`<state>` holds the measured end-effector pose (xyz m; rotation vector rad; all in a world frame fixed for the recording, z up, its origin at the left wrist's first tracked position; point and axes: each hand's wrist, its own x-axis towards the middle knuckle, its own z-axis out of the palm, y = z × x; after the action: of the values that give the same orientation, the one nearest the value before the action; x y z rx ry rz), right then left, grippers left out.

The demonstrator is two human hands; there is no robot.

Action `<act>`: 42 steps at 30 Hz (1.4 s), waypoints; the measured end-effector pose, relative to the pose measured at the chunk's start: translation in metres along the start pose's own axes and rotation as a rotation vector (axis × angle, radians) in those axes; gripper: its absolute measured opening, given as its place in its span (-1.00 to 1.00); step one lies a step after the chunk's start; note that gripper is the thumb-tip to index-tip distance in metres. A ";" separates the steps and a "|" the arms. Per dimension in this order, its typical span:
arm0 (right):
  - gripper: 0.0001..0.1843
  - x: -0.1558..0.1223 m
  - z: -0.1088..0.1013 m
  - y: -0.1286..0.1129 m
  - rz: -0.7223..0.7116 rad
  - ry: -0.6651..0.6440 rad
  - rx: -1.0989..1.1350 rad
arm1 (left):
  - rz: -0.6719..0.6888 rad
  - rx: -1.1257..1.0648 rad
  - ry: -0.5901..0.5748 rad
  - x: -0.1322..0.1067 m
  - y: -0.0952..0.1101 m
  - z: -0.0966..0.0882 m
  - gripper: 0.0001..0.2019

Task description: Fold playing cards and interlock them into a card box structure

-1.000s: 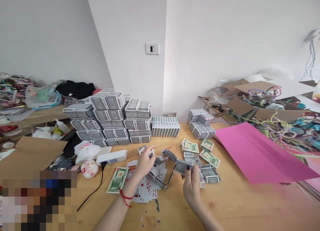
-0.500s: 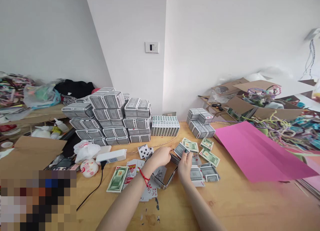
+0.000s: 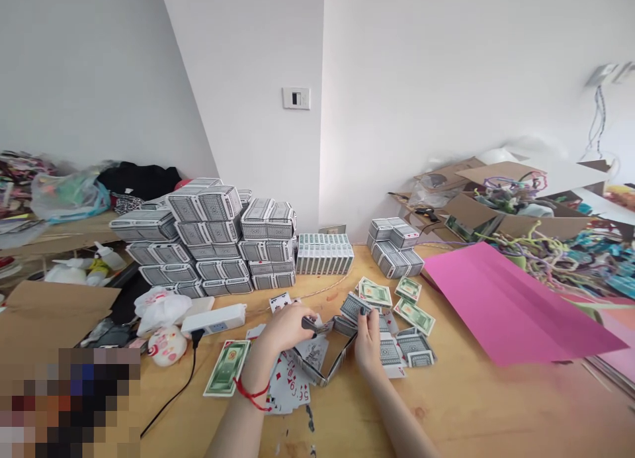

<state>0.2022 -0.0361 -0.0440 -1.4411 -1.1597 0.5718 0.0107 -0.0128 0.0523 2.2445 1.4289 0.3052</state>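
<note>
A frame folded from playing cards (image 3: pixel 322 377), open in the middle, stands on the table between my hands. My left hand (image 3: pixel 285 327) is at its left side with fingers curled; something thin and grey shows at the fingertips, too small to name. My right hand (image 3: pixel 367 342), with dark nails, pinches a grey-backed playing card (image 3: pixel 351 306) at the frame's right side. Face-up cards (image 3: pixel 292 385) are spread under my left wrist, which wears a red cord bracelet. Grey-backed cards (image 3: pixel 391 352) lie beside my right hand.
Stacks of card-built blocks (image 3: pixel 208 233) stand at the back left. A green-white row of packs (image 3: pixel 325 253) and smaller blocks (image 3: pixel 395 249) stand behind. Green banknote-pattern cards (image 3: pixel 225 368), a power strip (image 3: pixel 213 319), a pink sheet (image 3: pixel 510 306) and cardboard boxes (image 3: pixel 540 226) surround the work.
My left hand has moved left and down from the frame's far corner, showing more of the frame's opening. My right hand stays at the card. The view has shifted slightly.
</note>
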 end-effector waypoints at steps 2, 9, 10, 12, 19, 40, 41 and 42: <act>-0.77 0.000 0.000 -0.002 0.064 0.060 0.047 | 0.005 0.002 -0.031 0.003 -0.001 0.003 -0.74; -0.75 0.014 -0.007 -0.023 0.078 -0.006 0.271 | 0.087 -0.061 -0.033 0.004 -0.013 0.001 -0.78; -0.75 0.019 -0.008 -0.029 0.073 -0.007 0.294 | 0.076 -0.067 -0.040 0.004 -0.016 0.000 -0.79; -0.64 0.031 -0.009 -0.042 0.054 -0.068 0.368 | 0.059 -0.086 -0.064 0.004 -0.021 0.001 -0.78; -0.72 0.065 -0.010 -0.067 0.077 -0.514 0.212 | 0.057 -0.190 -0.119 0.002 -0.028 -0.004 -0.59; -0.66 0.060 -0.020 -0.055 0.194 -0.785 0.254 | 0.080 -0.188 -0.040 0.006 -0.024 0.011 -0.67; -0.63 0.060 -0.019 -0.055 0.192 -0.792 0.241 | 0.077 -0.194 -0.043 0.006 -0.024 0.009 -0.65; -0.61 0.060 -0.019 -0.054 0.191 -0.799 0.227 | 0.078 -0.203 -0.050 0.005 -0.025 0.007 -0.62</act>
<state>0.2243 0.0009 0.0263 -1.1477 -1.5020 1.4516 -0.0041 -0.0014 0.0331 2.1301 1.2283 0.3982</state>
